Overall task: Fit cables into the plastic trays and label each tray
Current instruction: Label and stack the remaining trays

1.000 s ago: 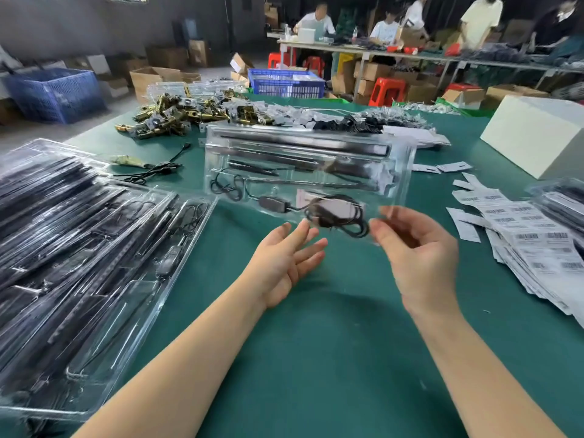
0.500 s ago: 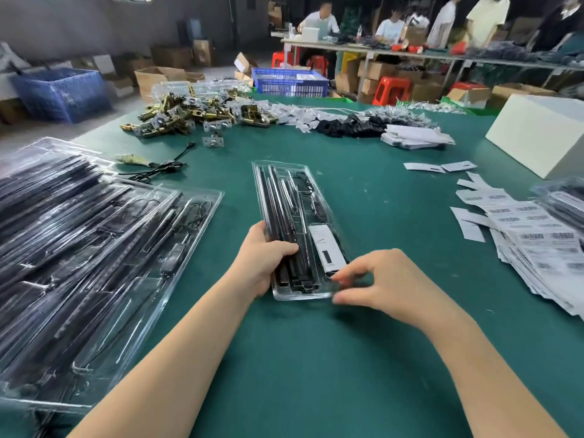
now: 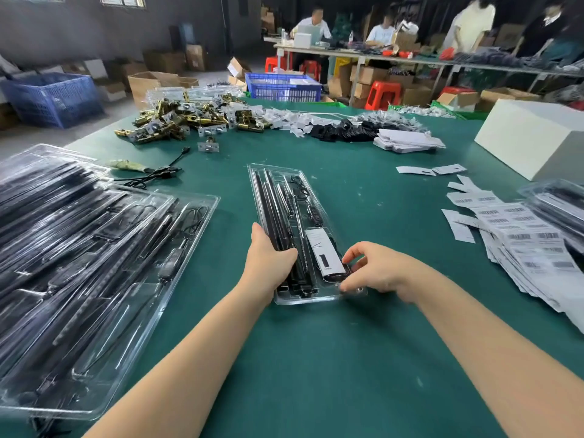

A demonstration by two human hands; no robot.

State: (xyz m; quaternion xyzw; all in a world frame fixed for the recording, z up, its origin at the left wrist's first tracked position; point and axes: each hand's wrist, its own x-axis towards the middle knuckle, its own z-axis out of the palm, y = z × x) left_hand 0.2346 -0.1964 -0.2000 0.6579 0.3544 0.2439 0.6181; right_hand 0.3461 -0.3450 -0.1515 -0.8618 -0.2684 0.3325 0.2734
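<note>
Tray (image 3: 286, 216) now flat mid-desk (image 3: 316, 358), was held up a second ago. Left hand (image 3: 268, 257) grips its left edge; right hand (image 3: 376, 268) pinches near corner. Cable seated, label next.

Green table (image 3: 316, 358) carries clear tray (image 3: 284, 197), stacked trays (image 3: 79, 263), barcode labels (image 3: 521, 235), brass hardware (image 3: 177, 121).

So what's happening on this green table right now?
A person is packing a clear tray of black cables lying flat on the table. The left hand grips its near left edge; the right hand pinches its near right corner. A white label lies inside. Filled trays are stacked at left, barcode labels at right.
</note>
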